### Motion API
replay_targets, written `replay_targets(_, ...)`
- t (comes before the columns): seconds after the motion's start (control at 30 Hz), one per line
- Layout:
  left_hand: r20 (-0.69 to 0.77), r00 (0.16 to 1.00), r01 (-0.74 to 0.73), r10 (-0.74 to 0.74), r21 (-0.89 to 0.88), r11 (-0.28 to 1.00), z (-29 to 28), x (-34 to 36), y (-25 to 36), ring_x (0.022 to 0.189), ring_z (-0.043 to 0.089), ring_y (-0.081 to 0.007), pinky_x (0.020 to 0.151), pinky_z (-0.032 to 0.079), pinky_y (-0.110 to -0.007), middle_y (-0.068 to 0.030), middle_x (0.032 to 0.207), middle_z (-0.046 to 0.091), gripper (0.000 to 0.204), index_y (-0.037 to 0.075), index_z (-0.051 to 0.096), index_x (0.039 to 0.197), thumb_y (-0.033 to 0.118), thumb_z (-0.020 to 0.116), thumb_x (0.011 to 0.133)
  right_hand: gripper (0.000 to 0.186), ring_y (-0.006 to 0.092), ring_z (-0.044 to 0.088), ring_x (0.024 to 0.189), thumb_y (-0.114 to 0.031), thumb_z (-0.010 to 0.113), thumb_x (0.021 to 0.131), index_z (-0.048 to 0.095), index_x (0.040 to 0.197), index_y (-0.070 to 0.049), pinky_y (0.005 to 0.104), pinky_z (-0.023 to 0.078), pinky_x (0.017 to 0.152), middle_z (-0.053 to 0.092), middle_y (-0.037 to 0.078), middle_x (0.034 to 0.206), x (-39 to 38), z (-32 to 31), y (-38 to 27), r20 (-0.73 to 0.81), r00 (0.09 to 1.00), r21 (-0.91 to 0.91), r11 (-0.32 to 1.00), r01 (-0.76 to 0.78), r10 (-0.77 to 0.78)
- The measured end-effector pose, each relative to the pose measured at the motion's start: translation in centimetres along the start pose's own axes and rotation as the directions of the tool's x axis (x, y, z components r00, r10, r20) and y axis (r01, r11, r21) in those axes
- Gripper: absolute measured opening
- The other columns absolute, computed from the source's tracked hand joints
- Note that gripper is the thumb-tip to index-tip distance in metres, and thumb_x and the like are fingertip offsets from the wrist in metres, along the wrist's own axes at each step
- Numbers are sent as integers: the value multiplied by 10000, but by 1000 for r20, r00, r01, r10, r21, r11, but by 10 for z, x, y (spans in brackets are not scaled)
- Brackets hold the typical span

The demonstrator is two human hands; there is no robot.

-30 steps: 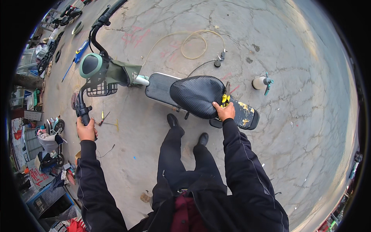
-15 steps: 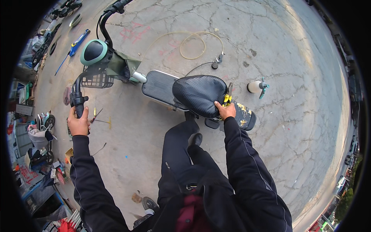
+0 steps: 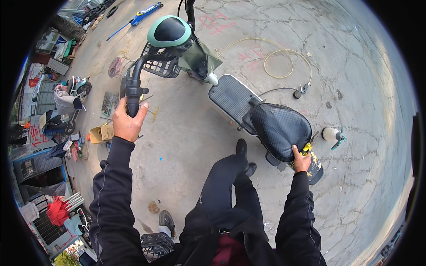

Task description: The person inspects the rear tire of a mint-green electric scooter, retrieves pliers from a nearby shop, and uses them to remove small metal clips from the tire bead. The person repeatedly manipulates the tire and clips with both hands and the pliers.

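Note:
My left hand (image 3: 128,117) grips the left handlebar grip (image 3: 132,103) of a green scooter, whose rounded headlight housing (image 3: 170,31) and black basket (image 3: 157,66) sit ahead of it. My right hand (image 3: 301,159) holds the rear edge of the black padded seat (image 3: 278,128), thumb on top, against yellow-handled tools (image 3: 306,147) whose exact hold is unclear. The ribbed footboard (image 3: 233,99) lies between handlebar and seat. Behind the seat is a worn rear deck (image 3: 317,172) with peeling patches.
Coiled clear hose (image 3: 293,64) and a pump sprayer (image 3: 329,134) lie beyond the scooter on cracked concrete. A blue jack (image 3: 146,12), cardboard box (image 3: 101,133), small tools (image 3: 109,105) and clutter including a parked scooter (image 3: 71,99) line the left. Another wheel (image 3: 166,221) is by my feet.
The scooter has angled round, its handlebar end moving up and right in view and the seat down and right. Both hands have moved with it, still holding on. My feet have shifted.

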State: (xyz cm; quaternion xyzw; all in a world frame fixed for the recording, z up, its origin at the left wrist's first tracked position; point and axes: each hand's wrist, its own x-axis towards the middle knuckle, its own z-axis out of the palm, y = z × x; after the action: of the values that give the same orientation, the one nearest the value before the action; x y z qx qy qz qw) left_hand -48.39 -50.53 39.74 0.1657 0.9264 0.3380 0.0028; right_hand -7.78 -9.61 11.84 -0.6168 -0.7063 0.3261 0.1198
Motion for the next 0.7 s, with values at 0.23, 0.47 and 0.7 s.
replay_targets(0.23,27,986,162,-162,5,987,13,-28,-31,631,579,-215,635,501,-374,-89,747,616,294,8,596,1066,125,755,848,744,413,671,947,-531,905,685,603,1002,71,456,511,882,690,259,979,-19,-5,0,42,999,-86,996,-24,28)
replay_targets(0.47,133,966,250,-222,-266,931,-20,-110,-134,696,591,-150,694,510,-317,-41,804,643,237,14,621,1079,11,678,849,481,240,592,824,-316,855,840,574,1028,26,362,493,779,620,128,915,-92,-19,-167,-160,925,157,916,369,-345)
replay_targets(0.7,87,973,231,-214,-383,894,-35,-190,-293,756,719,-325,704,550,-388,-160,814,709,195,18,652,972,24,675,779,405,110,529,772,-276,830,898,571,1058,-8,258,463,723,566,33,937,-219,23,-433,-286,523,142,504,852,-803)
